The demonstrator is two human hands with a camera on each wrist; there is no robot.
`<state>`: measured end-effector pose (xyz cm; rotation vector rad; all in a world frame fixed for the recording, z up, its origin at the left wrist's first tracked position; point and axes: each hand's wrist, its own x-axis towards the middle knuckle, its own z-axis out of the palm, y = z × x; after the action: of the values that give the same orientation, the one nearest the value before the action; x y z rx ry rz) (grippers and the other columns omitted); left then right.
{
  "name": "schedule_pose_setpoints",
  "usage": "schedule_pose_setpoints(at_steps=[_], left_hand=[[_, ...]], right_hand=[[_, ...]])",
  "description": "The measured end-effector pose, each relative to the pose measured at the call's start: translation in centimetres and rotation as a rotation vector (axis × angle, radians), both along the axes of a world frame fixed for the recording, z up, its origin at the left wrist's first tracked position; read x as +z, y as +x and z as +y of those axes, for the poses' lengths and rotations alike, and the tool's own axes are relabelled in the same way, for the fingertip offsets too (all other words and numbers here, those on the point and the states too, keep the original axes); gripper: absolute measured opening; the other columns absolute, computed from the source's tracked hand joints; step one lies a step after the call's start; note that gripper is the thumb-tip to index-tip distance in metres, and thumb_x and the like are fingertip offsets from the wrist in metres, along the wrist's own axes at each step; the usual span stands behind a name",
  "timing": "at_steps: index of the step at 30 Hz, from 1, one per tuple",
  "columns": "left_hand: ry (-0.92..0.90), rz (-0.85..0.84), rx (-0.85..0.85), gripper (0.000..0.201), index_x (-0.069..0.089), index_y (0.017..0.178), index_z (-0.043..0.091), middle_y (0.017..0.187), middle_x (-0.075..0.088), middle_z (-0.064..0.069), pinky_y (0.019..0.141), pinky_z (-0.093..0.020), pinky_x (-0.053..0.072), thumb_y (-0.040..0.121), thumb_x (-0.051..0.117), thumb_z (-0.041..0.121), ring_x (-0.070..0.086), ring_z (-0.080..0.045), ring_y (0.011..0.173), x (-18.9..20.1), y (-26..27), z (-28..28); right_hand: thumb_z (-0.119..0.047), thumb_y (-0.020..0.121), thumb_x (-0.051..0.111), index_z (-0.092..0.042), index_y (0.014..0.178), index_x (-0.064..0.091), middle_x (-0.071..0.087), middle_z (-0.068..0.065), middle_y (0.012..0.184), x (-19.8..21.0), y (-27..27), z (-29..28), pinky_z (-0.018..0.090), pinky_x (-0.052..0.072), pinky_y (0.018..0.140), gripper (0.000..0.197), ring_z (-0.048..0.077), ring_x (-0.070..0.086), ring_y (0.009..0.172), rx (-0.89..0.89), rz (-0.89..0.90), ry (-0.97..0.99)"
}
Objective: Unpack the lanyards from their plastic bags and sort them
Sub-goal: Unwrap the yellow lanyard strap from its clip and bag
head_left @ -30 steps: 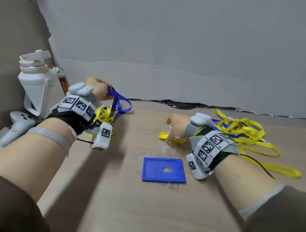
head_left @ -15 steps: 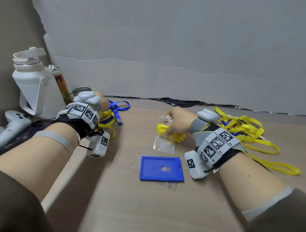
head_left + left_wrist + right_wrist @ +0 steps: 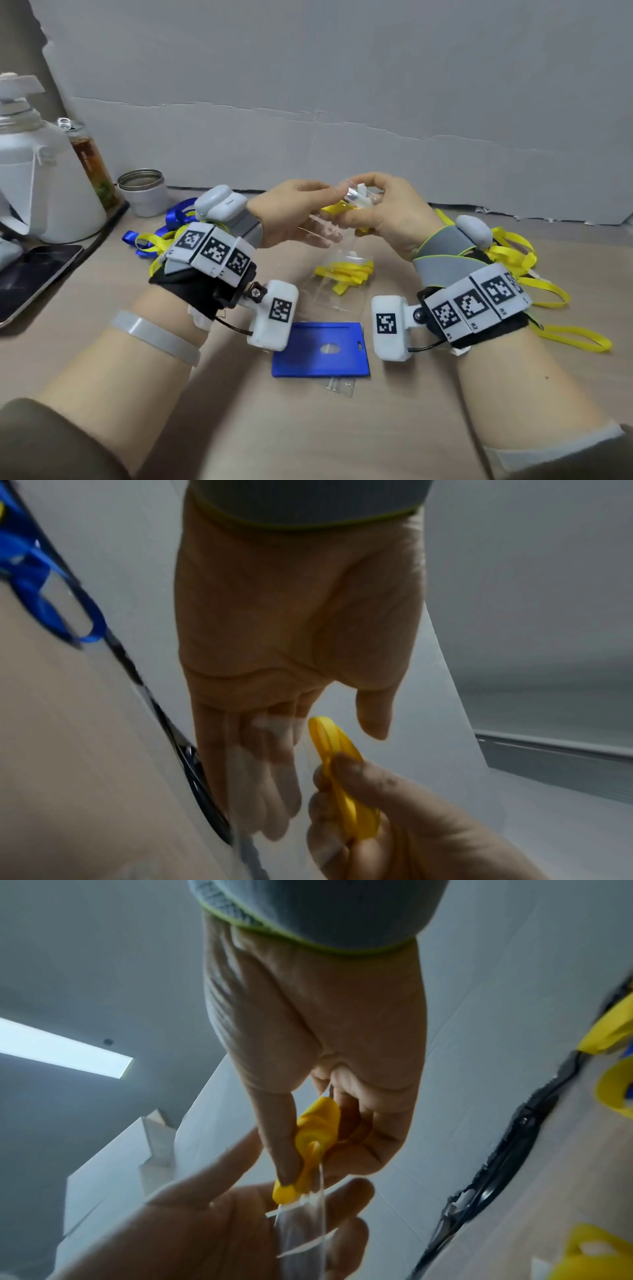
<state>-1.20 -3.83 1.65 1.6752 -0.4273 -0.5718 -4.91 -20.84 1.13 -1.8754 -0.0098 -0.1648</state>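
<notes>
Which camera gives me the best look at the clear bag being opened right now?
The right wrist view: the clear bag shows edge-on below the right hand's grip on the yellow lanyard. The head view shows it small between both hands; the left wrist view shows only a faint blur.

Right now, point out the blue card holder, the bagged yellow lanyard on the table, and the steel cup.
blue card holder [image 3: 318, 359], head view, front face.
bagged yellow lanyard [image 3: 342, 272], head view, folded strap.
steel cup [image 3: 142, 193], head view, side wall.
</notes>
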Motion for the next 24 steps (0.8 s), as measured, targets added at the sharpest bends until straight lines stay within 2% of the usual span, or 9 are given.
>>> schedule_pose_setpoints(at_steps=[2,5,8,10,12,14,16,20,24], left_hand=[[0.001,-0.038,-0.041,0.04,0.059,0.124,0.008,0.109,0.068,-0.021,0.086,-0.046,0.057,0.097,0.056,0.037,0.069,-0.033,0.089,-0.3,-0.4,-0.5],[0.018,-0.131,-0.071,0.031,0.061,0.122,0.009,0.103,0.072,-0.015,0.081,-0.043,0.06,0.092,0.066,0.018,0.069,-0.027,0.082,-1.0,-0.3,-0.8],[0.037,-0.219,-0.038,0.035,0.062,0.119,0.005,0.089,0.071,-0.014,0.072,-0.036,0.061,0.085,0.072,0.003,0.069,-0.021,0.075,-1.4,-0.2,-0.6],[0.043,-0.244,-0.015,0.036,0.062,0.119,0.001,0.086,0.069,-0.016,0.068,-0.032,0.06,0.084,0.072,0.0,0.068,-0.02,0.073,-1.6,-0.1,-0.6],[0.04,-0.254,0.01,0.031,0.064,0.115,0.0,0.082,0.069,-0.012,0.068,-0.032,0.06,0.085,0.071,-0.001,0.067,-0.018,0.071,-1.7,0.1,-0.4],[0.03,-0.254,0.029,0.023,0.066,0.107,0.005,0.077,0.07,-0.006,0.066,-0.032,0.061,0.085,0.07,-0.001,0.067,-0.016,0.067,-1.8,0.2,-0.2],[0.014,-0.251,0.04,0.022,0.066,0.105,0.009,0.077,0.071,-0.004,0.069,-0.035,0.062,0.086,0.07,0.0,0.068,-0.017,0.068,-1.6,0.3,0.0],[-0.003,-0.238,0.032,0.028,0.062,0.112,0.002,0.092,0.073,-0.016,0.078,-0.041,0.06,0.086,0.068,-0.003,0.071,-0.026,0.079,-1.3,0.2,0.1],[-0.032,-0.21,-0.039,0.031,0.058,0.12,-0.001,0.104,0.072,-0.02,0.076,-0.036,0.061,0.089,0.064,-0.004,0.073,-0.029,0.088,-1.1,0.1,0.2]], right_hand=[[0.002,0.075,0.077,-0.008,0.113,0.062,0.068,0.011,0.089,-0.5,0.2,-0.2,0.032,0.053,0.06,0.042,0.021,0.065,0.069,-0.009,-0.019,0.071],[-0.006,0.084,0.073,-0.008,0.111,0.062,0.066,0.01,0.087,-1.1,0.4,-0.5,0.03,0.05,0.055,0.03,0.018,0.062,0.061,-0.022,-0.013,0.111],[-0.021,0.088,0.072,-0.007,0.115,0.062,0.065,0.009,0.091,-1.3,0.3,-0.5,0.031,0.048,0.056,0.032,0.021,0.061,0.067,0.022,0.026,0.092],[-0.031,0.087,0.073,-0.009,0.115,0.064,0.066,0.007,0.094,-1.3,0.3,-0.4,0.03,0.048,0.057,0.036,0.019,0.062,0.074,0.039,0.049,0.081],[-0.034,0.085,0.073,-0.007,0.117,0.063,0.065,0.007,0.098,-1.2,0.4,-0.4,0.029,0.048,0.058,0.043,0.018,0.062,0.076,0.018,0.057,0.116],[-0.022,0.088,0.07,-0.004,0.117,0.061,0.062,0.01,0.098,-1.0,0.4,-0.6,0.03,0.049,0.056,0.036,0.02,0.06,0.073,-0.035,0.058,0.189],[-0.008,0.09,0.066,-0.005,0.114,0.059,0.06,0.012,0.095,-0.8,0.3,-1.0,0.03,0.05,0.056,0.025,0.024,0.06,0.071,-0.061,0.068,0.242],[0.003,0.085,0.067,-0.009,0.102,0.057,0.064,0.016,0.087,-0.9,0.1,-0.9,0.032,0.051,0.056,0.024,0.026,0.062,0.065,-0.069,0.017,0.217],[0.006,0.082,0.069,-0.011,0.098,0.054,0.062,0.016,0.081,-1.0,0.0,-0.9,0.032,0.052,0.055,0.028,0.025,0.06,0.062,-0.122,-0.062,0.169]])
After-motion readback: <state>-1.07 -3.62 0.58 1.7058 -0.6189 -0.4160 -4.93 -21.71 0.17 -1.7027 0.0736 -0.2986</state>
